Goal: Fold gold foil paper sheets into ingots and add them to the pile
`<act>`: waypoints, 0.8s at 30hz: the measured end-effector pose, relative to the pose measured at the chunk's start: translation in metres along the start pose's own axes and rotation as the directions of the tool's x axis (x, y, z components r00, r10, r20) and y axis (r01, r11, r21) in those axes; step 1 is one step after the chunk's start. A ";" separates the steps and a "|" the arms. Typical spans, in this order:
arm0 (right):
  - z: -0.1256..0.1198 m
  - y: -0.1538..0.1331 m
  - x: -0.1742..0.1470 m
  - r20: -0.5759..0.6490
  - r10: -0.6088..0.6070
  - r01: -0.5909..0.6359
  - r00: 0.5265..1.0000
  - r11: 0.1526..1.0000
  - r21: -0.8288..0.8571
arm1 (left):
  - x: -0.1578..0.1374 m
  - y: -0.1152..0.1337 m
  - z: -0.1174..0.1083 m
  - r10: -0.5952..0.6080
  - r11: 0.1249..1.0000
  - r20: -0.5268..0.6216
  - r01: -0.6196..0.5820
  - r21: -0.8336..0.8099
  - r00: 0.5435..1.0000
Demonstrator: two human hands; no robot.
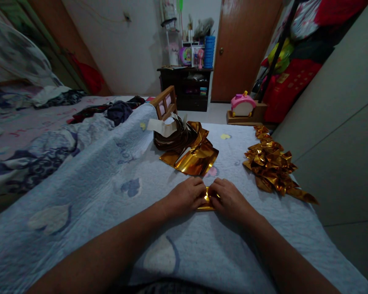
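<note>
A small piece of shiny gold foil paper point(206, 198) lies on the bed cover in front of me, partly covered by my fingers. My left hand point(188, 195) is closed on its left side, fingers curled. On the right side my right hand point(228, 197) grips it the same way. Just beyond my hands are loose gold foil sheets point(199, 157), beside a brown stack of paper point(174, 136) with pale sheets on top. A heap of folded gold foil pieces point(270, 163) sits to the right.
The light blue quilt point(110, 196) with heart patterns covers the surface. A wooden rail point(165, 102) stands beyond the paper stack. A pink toy point(243, 105) is at the far edge. Rumpled clothes point(119, 112) lie on the left; a pale cabinet point(340, 143) borders the right.
</note>
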State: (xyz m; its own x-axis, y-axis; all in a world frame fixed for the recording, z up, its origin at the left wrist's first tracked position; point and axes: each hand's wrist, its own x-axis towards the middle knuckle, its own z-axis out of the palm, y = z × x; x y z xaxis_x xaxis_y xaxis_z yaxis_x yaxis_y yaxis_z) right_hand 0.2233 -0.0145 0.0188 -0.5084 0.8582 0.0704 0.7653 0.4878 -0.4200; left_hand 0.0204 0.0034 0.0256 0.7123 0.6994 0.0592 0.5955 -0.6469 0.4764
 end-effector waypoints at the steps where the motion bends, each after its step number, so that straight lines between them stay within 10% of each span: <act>1: 0.000 -0.001 0.000 0.001 -0.001 0.001 1.000 1.000 -0.005 | 0.000 0.000 0.001 -0.003 1.000 0.004 0.003 0.005 1.000; 24: 0.000 -0.013 -0.009 -0.004 0.009 -0.009 1.000 0.991 -0.132 | -0.005 -0.006 -0.001 0.012 0.998 0.063 -0.008 -0.056 0.998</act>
State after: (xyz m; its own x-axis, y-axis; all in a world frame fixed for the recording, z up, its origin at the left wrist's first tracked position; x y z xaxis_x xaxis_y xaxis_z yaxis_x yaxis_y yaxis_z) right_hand 0.2182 -0.0288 0.0233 -0.5001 0.8631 0.0698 0.8155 0.4965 -0.2974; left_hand 0.0126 0.0038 0.0235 0.7411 0.6714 0.0097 0.5680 -0.6345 0.5243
